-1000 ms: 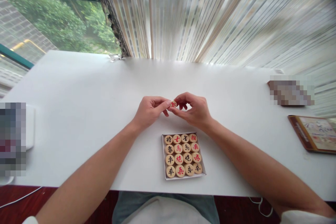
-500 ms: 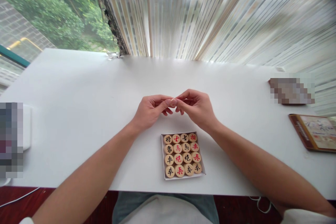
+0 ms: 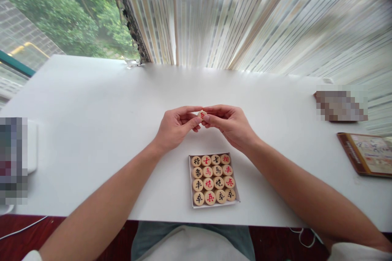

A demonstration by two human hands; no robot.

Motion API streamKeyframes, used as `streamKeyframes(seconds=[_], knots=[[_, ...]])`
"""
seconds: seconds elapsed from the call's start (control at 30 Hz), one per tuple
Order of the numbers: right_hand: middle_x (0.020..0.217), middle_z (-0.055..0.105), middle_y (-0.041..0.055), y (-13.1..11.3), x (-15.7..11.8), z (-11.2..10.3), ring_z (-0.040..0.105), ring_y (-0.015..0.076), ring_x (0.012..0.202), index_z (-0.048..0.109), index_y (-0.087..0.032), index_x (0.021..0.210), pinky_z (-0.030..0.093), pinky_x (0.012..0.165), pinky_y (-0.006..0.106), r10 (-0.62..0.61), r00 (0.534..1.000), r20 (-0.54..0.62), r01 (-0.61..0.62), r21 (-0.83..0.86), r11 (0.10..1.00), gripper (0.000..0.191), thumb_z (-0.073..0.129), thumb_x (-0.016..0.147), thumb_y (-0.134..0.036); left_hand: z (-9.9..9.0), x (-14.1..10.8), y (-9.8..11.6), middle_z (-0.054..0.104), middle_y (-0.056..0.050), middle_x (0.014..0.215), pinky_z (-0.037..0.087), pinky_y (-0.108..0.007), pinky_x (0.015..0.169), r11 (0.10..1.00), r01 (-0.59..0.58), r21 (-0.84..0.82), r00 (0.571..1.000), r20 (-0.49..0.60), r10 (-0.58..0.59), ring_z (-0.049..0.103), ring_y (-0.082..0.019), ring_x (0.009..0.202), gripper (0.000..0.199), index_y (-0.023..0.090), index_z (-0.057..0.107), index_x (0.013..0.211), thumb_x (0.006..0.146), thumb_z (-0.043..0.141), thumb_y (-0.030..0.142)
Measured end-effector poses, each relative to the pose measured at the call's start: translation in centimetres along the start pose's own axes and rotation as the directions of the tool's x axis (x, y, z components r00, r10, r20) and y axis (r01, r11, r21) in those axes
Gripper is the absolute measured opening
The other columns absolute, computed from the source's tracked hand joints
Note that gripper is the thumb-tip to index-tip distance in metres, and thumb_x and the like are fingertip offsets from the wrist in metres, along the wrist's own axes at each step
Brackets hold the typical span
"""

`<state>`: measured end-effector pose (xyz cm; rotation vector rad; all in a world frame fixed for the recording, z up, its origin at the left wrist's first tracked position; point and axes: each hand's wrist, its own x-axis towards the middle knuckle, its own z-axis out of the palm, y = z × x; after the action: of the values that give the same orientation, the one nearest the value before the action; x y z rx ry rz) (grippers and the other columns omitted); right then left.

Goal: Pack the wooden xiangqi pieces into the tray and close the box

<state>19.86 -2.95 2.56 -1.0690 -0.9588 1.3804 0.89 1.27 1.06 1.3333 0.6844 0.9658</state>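
Between the fingertips of both hands is a round wooden Chinese chess piece, its face with a red character turned toward me. My left hand pinches it from the left, thumb in front. From the right, my right hand grips the same piece with thumb and fingers. Just below the hands, a shallow white box lies on the table, holding rows of similar pieces marked in red or black, such as the red piece in the bottom row.
The white table runs up to a striped string curtain and a window. On the right lie a brown-edged notebook and a blurred brown object. A blurred object on a white base stands at the left edge.
The held piece has turned so its red character now shows. Fingers of both hands have shifted around it, with the right fingers straighter. The box stays in place.
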Motion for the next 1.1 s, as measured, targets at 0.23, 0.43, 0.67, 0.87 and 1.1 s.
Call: streamKeyframes(seconds=[0.23, 0.43, 0.67, 0.87, 1.1], knots=[[0.084, 0.081, 0.0044, -0.09, 0.1, -0.09, 0.069, 0.014, 0.072, 0.084, -0.018, 0.088, 0.055, 0.068, 0.03, 0.012, 1.0, 0.011, -0.012, -0.019, 1.0, 0.034, 0.104, 0.065, -0.034, -0.09, -0.21, -0.06, 0.084, -0.01, 0.087, 0.066, -0.03, 0.07, 1.0, -0.007, 0.023, 1.0, 0.019, 0.007, 0.075, -0.016, 0.072, 0.045, 0.01, 0.082, 0.12, 0.084, 0.092, 0.035], [0.073, 0.078, 0.0017, 0.2, 0.18, -0.19, 0.068, 0.0136, 0.066, 0.078, -0.018, 0.082, 0.051, 0.062, 0.028, 0.046, 0.999, 0.022, -0.046, -0.011, 0.999, 0.038, 0.106, 0.061, -0.035, 0.07, -0.66, -0.4, 0.086, -0.01, 0.096, 0.068, -0.031, 0.078, 0.985, -0.079, 0.153, 0.996, 0.051, 0.072, 0.081, -0.02, 0.083, 0.041, 0.015, 0.081, 0.126, 0.089, 0.087, 0.032], [0.07, 0.077, 0.0012, 0.11, 0.23, -0.09, 0.064, 0.0121, 0.061, 0.075, -0.018, 0.074, 0.051, 0.059, 0.028, 0.058, 0.998, 0.037, -0.058, -0.005, 0.998, 0.04, 0.106, 0.059, -0.038, 0.05, -0.93, -0.39, 0.086, -0.01, 0.104, 0.07, -0.036, 0.089, 0.969, -0.161, 0.188, 0.985, 0.09, 0.146, 0.085, -0.025, 0.093, 0.038, 0.018, 0.081, 0.128, 0.091, 0.085, 0.029], [0.069, 0.077, 0.0007, 0.43, 0.36, -0.31, 0.065, 0.0114, 0.06, 0.078, -0.018, 0.075, 0.052, 0.06, 0.027, -0.003, 0.997, 0.082, 0.0, 0.037, 0.999, 0.034, 0.105, 0.062, -0.034, 0.1, -0.98, 0.15, 0.087, -0.008, 0.099, 0.07, -0.036, 0.087, 0.971, -0.16, 0.176, 0.986, 0.072, 0.15, 0.085, -0.024, 0.088, 0.04, 0.019, 0.083, 0.123, 0.085, 0.09, 0.029], [0.074, 0.079, 0.0019, 0.51, 0.28, -0.49, 0.068, 0.0135, 0.064, 0.08, -0.019, 0.082, 0.057, 0.065, 0.031, -0.032, 0.996, 0.084, 0.035, -0.034, 0.999, 0.033, 0.101, 0.07, -0.041, 0.16, -0.85, 0.02, 0.086, -0.008, 0.09, 0.069, -0.031, 0.076, 0.987, -0.092, 0.128, 0.996, 0.0, 0.093, 0.083, -0.022, 0.082, 0.041, 0.018, 0.085, 0.117, 0.079, 0.095, 0.028]])
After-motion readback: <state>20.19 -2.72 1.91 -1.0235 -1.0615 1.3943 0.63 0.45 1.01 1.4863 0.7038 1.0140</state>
